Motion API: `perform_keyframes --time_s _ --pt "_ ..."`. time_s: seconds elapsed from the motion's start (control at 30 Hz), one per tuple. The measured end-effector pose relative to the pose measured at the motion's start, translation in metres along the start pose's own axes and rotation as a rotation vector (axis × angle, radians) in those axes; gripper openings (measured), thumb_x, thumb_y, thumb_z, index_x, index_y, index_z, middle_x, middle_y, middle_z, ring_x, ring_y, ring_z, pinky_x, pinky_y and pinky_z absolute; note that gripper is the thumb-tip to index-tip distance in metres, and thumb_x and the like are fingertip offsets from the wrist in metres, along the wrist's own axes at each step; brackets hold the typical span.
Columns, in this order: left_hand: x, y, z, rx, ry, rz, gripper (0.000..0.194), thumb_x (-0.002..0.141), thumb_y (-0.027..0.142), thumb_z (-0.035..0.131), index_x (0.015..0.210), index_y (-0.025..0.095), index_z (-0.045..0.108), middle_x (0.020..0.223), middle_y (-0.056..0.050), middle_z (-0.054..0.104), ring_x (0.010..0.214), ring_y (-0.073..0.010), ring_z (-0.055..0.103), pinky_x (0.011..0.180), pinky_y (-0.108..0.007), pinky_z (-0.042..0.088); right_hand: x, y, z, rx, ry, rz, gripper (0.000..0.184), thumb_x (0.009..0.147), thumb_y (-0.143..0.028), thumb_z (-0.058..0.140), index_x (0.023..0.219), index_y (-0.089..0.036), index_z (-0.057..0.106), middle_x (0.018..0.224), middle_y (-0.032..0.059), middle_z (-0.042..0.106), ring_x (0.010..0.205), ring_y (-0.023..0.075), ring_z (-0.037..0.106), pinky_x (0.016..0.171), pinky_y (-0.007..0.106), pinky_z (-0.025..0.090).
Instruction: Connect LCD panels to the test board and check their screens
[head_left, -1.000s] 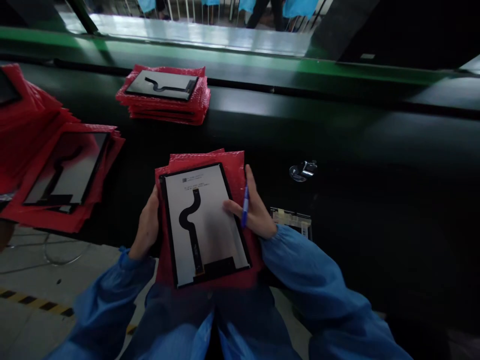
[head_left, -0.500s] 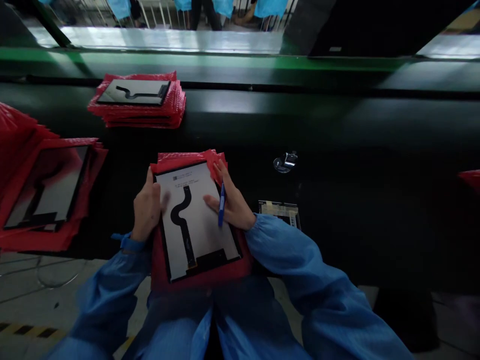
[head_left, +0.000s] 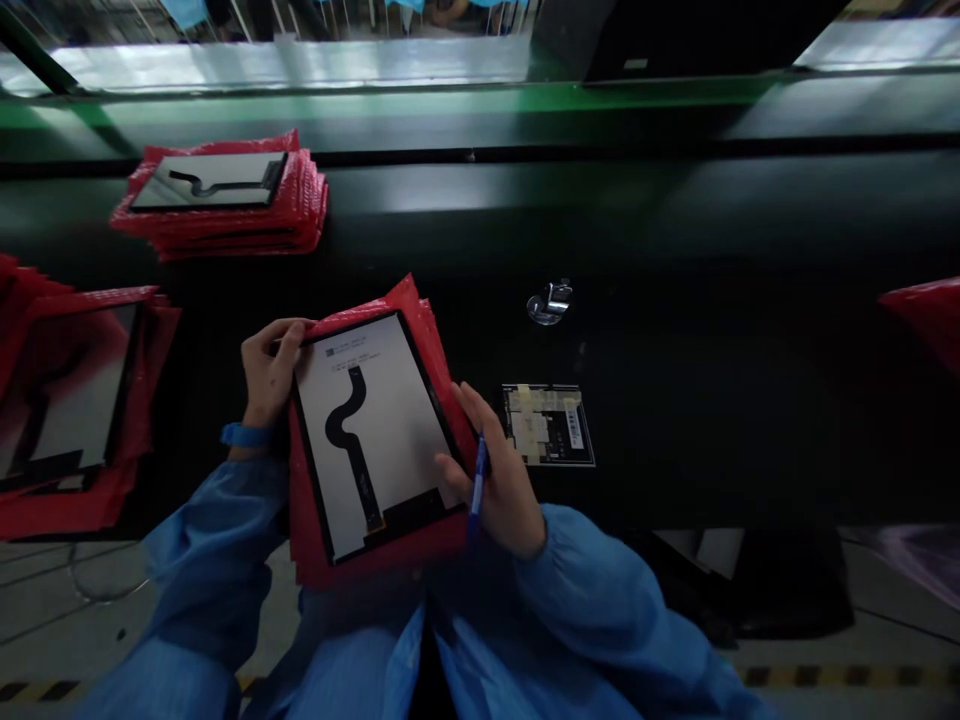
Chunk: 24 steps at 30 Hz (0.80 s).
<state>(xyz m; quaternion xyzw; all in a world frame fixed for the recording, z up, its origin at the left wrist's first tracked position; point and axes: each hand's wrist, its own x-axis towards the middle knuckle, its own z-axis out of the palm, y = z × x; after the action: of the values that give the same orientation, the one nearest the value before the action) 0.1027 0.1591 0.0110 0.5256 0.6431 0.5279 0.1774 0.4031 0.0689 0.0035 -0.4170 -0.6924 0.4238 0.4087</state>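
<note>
A display panel [head_left: 397,430] lies back side up on red bubble-wrap bags [head_left: 409,300] at the near edge of the table, a curved black flex cable [head_left: 346,435] across its pale back. At the upper left corner, my left hand [head_left: 271,370] pinches the edge of a red bag; its fingertips are partly hidden. My right hand [head_left: 495,480] is beside the panel's right edge, fingers stretched along the bags. A blue pen [head_left: 478,488] is tucked in that hand, pointing down toward me. Right of it, a small panel with a circuit board and yellow tape [head_left: 549,425] lies flat.
Behind and to the left stands a pile of red bags [head_left: 300,215] topped by another panel [head_left: 232,180]. More bagged panels [head_left: 90,370] lie at the left. A shiny metal tally counter [head_left: 551,302] rests beyond the small panel. A red bag [head_left: 926,310] shows at far right.
My right hand has moved off the panel's face to its lower right edge, pen still in it. My left hand has shifted up to the bag's corner. The view has swung slightly right.
</note>
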Motion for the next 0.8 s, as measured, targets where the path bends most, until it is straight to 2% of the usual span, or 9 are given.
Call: perform_keyframes --time_s 0.07,0.1,0.17,0.23,0.33,0.43,0.53,0.63,0.8 --pt "0.004 -0.001 -0.001 -0.001 -0.028 -0.065 0.029 0.078 0.040 0.069 0.096 0.019 0.079 0.085 -0.003 0.074 0.081 -0.0183 0.065 0.071 -0.028 0.049 -0.015 -0.002 -0.003 -0.105 0.062 -0.045 0.076 0.094 -0.028 0.065 0.158 -0.032 0.024 0.158 0.0083 0.044 0.147 0.0270 0.042 0.121 0.051 0.038" --pt "0.006 -0.001 -0.001 -0.017 -0.041 -0.128 0.033 0.075 0.041 0.073 0.099 0.019 0.079 0.085 -0.003 0.074 0.078 -0.0171 0.063 0.069 -0.027 0.047 -0.020 -0.002 -0.004 -0.160 0.045 -0.100 0.078 0.093 -0.030 0.067 0.159 -0.030 0.024 0.157 0.0091 0.046 0.147 0.0274 0.042 0.122 0.052 0.036" --pt "0.010 -0.001 0.000 -0.061 -0.047 -0.255 0.035 0.070 0.043 0.077 0.094 0.018 0.080 0.081 -0.003 0.072 0.072 -0.0150 0.060 0.064 -0.025 0.045 -0.023 -0.003 -0.007 -0.284 -0.081 -0.235 0.085 0.092 -0.040 0.069 0.160 -0.025 0.020 0.155 0.0118 0.048 0.147 0.0289 0.041 0.125 0.056 0.028" --pt "0.012 -0.001 0.002 -0.090 -0.008 -0.325 0.028 0.066 0.041 0.080 0.082 0.017 0.079 0.075 -0.003 0.069 0.067 -0.0138 0.057 0.060 -0.024 0.043 -0.022 -0.004 -0.010 -0.406 -0.219 -0.335 0.088 0.092 -0.047 0.067 0.160 -0.020 0.019 0.154 0.0139 0.049 0.148 0.0293 0.040 0.127 0.057 0.022" --pt "0.011 -0.002 0.005 -0.122 0.105 -0.326 0.018 0.067 0.034 0.080 0.074 0.017 0.076 0.070 -0.001 0.065 0.065 -0.0133 0.055 0.060 -0.024 0.044 -0.014 -0.004 -0.011 -0.534 -0.307 -0.392 0.082 0.094 -0.050 0.064 0.157 -0.013 0.028 0.155 0.0151 0.048 0.150 0.0305 0.036 0.126 0.057 0.024" --pt "0.006 -0.005 0.006 -0.200 0.209 -0.319 0.011 0.074 0.028 0.076 0.074 0.017 0.072 0.077 -0.001 0.066 0.073 -0.0137 0.060 0.070 -0.024 0.048 -0.004 -0.006 -0.012 -0.616 -0.343 -0.448 0.075 0.095 -0.053 0.060 0.153 -0.010 0.038 0.154 0.0133 0.048 0.151 0.0318 0.033 0.126 0.055 0.028" --pt "0.000 -0.011 0.006 -0.286 0.315 -0.373 0.012 0.076 0.028 0.076 0.073 0.018 0.069 0.080 -0.001 0.067 0.078 -0.0139 0.062 0.075 -0.024 0.051 0.000 -0.006 -0.011 -0.686 -0.335 -0.550 0.072 0.097 -0.055 0.054 0.150 -0.008 0.045 0.152 0.0129 0.051 0.149 0.0340 0.036 0.124 0.052 0.032" --pt "-0.005 -0.018 0.007 -0.351 0.398 -0.406 0.021 0.073 0.035 0.080 0.074 0.019 0.067 0.079 -0.001 0.066 0.077 -0.0150 0.061 0.074 -0.027 0.053 -0.003 -0.005 -0.007 -0.742 -0.275 -0.651 0.068 0.098 -0.055 0.054 0.147 -0.009 0.050 0.148 0.0126 0.056 0.144 0.0345 0.044 0.122 0.050 0.037" --pt "-0.006 -0.022 0.007 -0.426 0.480 -0.410 0.021 0.074 0.035 0.077 0.074 0.018 0.065 0.077 -0.001 0.062 0.075 -0.0146 0.060 0.073 -0.026 0.051 -0.012 -0.004 -0.003 -0.741 -0.199 -0.694 0.063 0.095 -0.049 0.063 0.144 -0.010 0.053 0.141 0.0138 0.061 0.139 0.0349 0.051 0.120 0.051 0.041"
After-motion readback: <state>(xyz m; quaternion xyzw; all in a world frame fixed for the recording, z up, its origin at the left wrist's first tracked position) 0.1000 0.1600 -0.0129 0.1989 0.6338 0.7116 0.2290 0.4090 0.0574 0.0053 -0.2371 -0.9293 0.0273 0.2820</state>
